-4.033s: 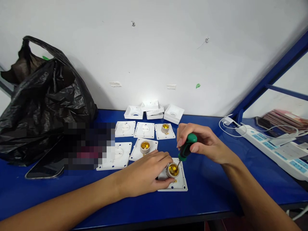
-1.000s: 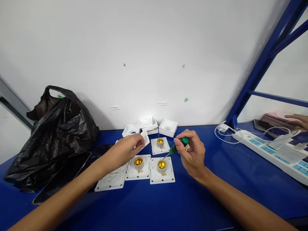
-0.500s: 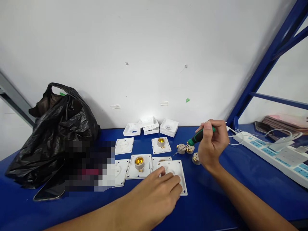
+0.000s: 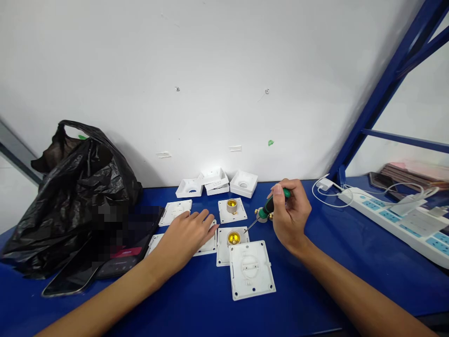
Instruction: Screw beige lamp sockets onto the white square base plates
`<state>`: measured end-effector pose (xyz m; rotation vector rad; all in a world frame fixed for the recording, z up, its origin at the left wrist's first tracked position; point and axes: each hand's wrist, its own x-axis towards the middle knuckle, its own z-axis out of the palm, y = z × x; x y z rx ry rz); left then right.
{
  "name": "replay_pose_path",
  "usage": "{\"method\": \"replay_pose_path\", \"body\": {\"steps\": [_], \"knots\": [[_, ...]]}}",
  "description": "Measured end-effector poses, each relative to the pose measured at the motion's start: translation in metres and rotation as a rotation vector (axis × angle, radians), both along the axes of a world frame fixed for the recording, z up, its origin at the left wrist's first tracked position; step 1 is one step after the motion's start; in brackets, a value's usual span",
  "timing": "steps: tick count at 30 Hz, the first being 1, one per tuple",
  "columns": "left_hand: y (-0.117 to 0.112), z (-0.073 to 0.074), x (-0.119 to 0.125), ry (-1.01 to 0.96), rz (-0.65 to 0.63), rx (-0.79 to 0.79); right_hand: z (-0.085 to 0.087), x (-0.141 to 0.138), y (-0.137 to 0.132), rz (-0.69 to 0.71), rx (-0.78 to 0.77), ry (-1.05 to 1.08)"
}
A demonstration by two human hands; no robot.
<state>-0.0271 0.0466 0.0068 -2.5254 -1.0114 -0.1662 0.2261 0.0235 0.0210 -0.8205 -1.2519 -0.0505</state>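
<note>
My right hand (image 4: 291, 213) grips a green-and-black screwdriver (image 4: 269, 206), its shaft slanting down left toward a white square plate (image 4: 222, 255) bearing a brass-lined lamp socket (image 4: 234, 238). My left hand (image 4: 185, 236) lies over another white plate (image 4: 209, 245), fingers extended and thumb apart; what is under the palm is hidden. Overlapping the socket plate's near corner is a bare white plate (image 4: 250, 274). Farther back stands a plate with a second lamp socket (image 4: 232, 205). A loose socket (image 4: 261, 215) sits partly behind the screwdriver.
White box-shaped covers (image 4: 243, 182) are heaped by the wall. Another bare plate (image 4: 171, 213) lies behind my left hand. A black plastic bag (image 4: 84, 187) and a phone (image 4: 72, 276) occupy the left. On the right is a power strip (image 4: 396, 217) with white cables.
My left hand has released the bare white plate at the front and moved left over another plate. My right hand has shifted left with the screwdriver. The view has shifted slightly.
</note>
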Motion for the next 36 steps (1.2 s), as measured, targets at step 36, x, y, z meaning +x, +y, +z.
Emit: {"method": "replay_pose_path", "body": {"steps": [36], "knots": [[-0.026,0.000,0.034,-0.458,-0.035,-0.456,0.018,-0.006,-0.009,0.025,0.004,0.205]]}}
